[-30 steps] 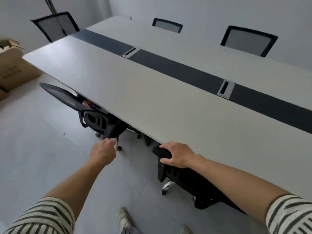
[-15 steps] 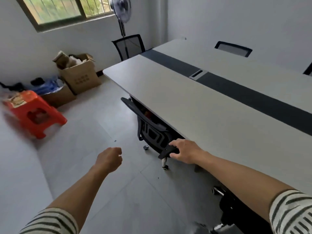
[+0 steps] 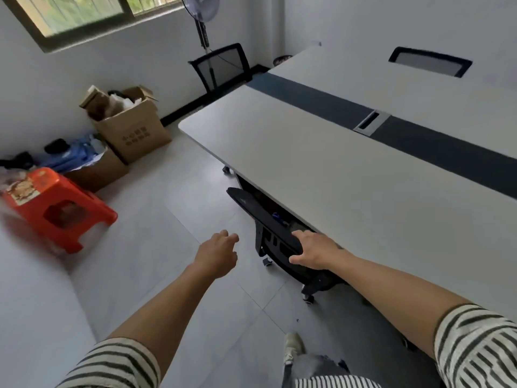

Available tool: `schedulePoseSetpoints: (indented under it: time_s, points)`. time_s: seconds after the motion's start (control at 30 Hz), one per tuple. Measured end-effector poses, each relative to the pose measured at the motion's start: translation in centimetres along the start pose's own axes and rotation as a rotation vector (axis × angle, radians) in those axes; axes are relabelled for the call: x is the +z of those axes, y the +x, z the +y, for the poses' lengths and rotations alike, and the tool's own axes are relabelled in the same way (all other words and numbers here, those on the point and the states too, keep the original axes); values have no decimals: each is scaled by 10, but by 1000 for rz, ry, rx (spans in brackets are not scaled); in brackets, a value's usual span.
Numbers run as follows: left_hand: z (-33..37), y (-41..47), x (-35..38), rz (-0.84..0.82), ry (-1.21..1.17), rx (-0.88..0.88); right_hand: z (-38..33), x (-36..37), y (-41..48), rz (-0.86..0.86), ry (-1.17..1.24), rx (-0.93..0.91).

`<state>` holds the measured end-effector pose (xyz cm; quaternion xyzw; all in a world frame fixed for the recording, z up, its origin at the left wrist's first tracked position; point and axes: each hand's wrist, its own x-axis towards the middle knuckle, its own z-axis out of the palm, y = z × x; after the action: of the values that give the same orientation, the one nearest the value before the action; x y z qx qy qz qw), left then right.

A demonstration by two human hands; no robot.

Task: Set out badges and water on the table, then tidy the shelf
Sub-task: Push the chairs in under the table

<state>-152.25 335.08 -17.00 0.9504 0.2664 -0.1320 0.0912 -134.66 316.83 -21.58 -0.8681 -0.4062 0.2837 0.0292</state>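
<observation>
Chair [image 3: 268,217] under near edge of table [image 3: 335,169], stool [image 3: 56,208] and boxes [image 3: 134,127] left, by the wall [image 3: 42,93]

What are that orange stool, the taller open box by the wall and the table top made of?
Orange stool: likely moulded plastic, glossy, one piece with cut-out sides. Taller box: brown cardboard, matte, with folded flaps. Table top: probably laminated board, smooth pale matte surface with a dark centre strip; core unseen.
</observation>
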Motion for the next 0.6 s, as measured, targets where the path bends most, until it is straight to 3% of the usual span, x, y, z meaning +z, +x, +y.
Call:
schedulePoseSetpoints:
  time_s: [0.17, 0.47, 0.6]
  points:
    - [-29, 69, -16, -13, 58, 136, -20, 15, 42, -121, -3, 136]
    - [-77, 159, -5, -106, 223, 495, -54, 55, 56, 18, -11, 527]
    - [-97, 174, 2, -120, 300, 587, -73, 61, 49, 84, 86, 574]
